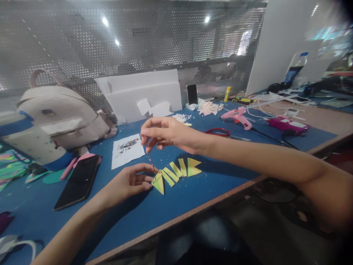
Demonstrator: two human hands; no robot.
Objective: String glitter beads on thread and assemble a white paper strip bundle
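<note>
At the middle of the blue tabletop [176, 204], yellow-green cut pieces [175, 170] lie in a row: pointed head piece [159, 183] nearest the left hand, narrow strips between, notched tail piece [193, 167] at the far right end. Left hand [128, 182]: low, resting by the head piece, fingers half curled, forefinger and thumb a little apart at its edge, fingertips at or touching it; can't tell if they grip it or just steady it. Right hand [169, 134]: raised above the table, thumb and forefinger closed together on the upper end of a thin dark-and-red strand [150, 161], other fingers loosely bent, palm with nothing in it. Strand runs down from those fingers to the head piece; whether it's attached is too small to tell. Just beyond the hands, white sheet [117, 156] with small multicoloured bits [128, 145]. Black phone [78, 182] left of left hand.
</note>
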